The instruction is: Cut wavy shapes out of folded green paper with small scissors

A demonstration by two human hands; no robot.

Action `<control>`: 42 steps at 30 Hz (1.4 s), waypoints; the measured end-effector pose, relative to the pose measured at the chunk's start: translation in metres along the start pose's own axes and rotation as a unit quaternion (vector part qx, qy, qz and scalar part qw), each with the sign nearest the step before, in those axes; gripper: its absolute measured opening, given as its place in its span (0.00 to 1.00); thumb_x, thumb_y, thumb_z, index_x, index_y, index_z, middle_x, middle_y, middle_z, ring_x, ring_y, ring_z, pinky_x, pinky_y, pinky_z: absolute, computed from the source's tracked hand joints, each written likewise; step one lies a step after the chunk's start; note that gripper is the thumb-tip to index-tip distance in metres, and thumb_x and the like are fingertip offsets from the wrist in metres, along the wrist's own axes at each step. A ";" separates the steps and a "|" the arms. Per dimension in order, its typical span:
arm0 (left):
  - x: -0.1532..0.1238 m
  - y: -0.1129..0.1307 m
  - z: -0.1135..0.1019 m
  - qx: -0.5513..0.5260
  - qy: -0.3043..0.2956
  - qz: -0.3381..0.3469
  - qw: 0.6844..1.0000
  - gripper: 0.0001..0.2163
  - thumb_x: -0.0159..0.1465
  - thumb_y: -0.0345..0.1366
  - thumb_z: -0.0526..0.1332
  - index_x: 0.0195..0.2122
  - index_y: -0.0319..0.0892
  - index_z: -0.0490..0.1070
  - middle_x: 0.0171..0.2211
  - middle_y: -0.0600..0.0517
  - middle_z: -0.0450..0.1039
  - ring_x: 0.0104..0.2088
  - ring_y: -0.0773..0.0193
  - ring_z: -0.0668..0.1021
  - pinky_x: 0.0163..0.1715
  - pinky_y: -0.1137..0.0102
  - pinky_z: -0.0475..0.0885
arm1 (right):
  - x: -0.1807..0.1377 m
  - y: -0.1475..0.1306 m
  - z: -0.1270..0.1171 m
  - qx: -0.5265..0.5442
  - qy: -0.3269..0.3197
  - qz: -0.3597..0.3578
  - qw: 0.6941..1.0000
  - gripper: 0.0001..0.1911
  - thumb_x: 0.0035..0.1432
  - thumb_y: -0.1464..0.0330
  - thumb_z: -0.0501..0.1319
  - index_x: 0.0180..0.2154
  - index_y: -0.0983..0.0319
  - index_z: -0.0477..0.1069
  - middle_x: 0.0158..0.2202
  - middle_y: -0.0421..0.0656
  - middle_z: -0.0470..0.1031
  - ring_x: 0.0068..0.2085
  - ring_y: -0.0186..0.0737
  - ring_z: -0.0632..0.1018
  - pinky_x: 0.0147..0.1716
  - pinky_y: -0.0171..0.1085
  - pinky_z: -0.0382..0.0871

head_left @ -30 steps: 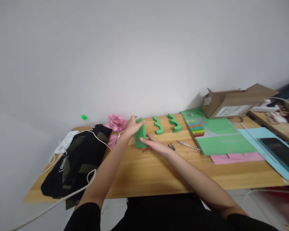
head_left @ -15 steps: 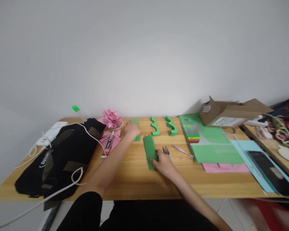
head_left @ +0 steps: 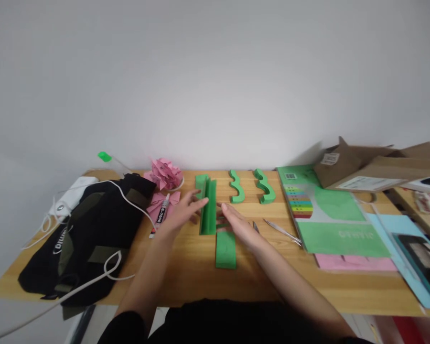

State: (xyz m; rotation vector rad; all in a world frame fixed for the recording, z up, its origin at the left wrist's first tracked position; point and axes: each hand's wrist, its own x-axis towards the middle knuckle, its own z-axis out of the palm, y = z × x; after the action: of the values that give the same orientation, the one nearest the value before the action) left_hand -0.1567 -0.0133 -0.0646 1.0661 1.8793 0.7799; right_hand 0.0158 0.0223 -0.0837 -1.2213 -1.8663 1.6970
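A green paper strip (head_left: 210, 212), creased lengthwise into a trough shape with raised sides, stands on the table between my hands. My left hand (head_left: 182, 210) is at its left side, fingers stretched and thumb by the near wall; I cannot tell whether it touches. To the right, my right hand (head_left: 238, 224) has its fingers spread beside the strip, pressing on nothing visible. Nearer the front edge lies a flat green paper piece (head_left: 225, 253), partly below my right hand. Another green piece (head_left: 201, 181) shows behind the creased strip, partly hidden.
Wavy green paper shapes (head_left: 237, 187) stand at the back. Thread snips (head_left: 255, 227) and tweezers (head_left: 282, 231) lie right, beside a green paper pack (head_left: 344, 234) and cardboard box (head_left: 365, 169). Left are a glue tube (head_left: 161, 216), pink paper flower (head_left: 165, 173) and black bag (head_left: 103, 234).
My left hand has come forward from the back green piece, and my right hand has moved off the front one. A creased green strip now stands open between them. The view has shifted slightly.
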 end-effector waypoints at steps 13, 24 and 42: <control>0.035 0.009 0.030 0.275 0.180 -0.039 0.944 0.27 0.59 0.48 0.62 0.52 0.30 0.65 0.52 0.28 0.66 0.54 0.33 0.71 0.50 0.49 0.67 | -0.004 0.050 -0.015 -0.102 0.049 0.057 0.992 0.12 0.65 0.64 0.59 0.46 0.64 0.71 0.44 0.45 0.75 0.41 0.41 0.78 0.40 0.44 0.75; 0.059 0.001 0.020 0.224 0.184 -0.072 0.954 0.24 0.52 0.38 0.69 0.48 0.34 0.66 0.52 0.32 0.70 0.54 0.42 0.73 0.49 0.59 0.67 | -0.028 0.054 -0.016 -0.036 0.069 0.015 0.997 0.15 0.62 0.61 0.61 0.26 0.64 0.68 0.23 0.36 0.68 0.26 0.33 0.71 0.28 0.35 0.68; -0.003 -0.012 -0.003 -0.341 0.097 -0.055 0.933 0.17 0.43 0.46 0.68 0.30 0.42 0.72 0.29 0.50 0.77 0.33 0.59 0.79 0.31 0.69 0.74 | -0.052 0.032 -0.036 0.241 0.137 0.083 0.957 0.24 0.40 0.49 0.70 0.18 0.60 0.66 0.16 0.34 0.61 0.19 0.31 0.61 0.19 0.33 0.56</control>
State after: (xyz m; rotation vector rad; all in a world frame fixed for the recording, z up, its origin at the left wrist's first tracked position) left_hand -0.1632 -0.0217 -0.0717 0.4521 1.6003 1.3767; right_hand 0.0835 0.0030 -0.0901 -1.3415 -1.1261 1.8125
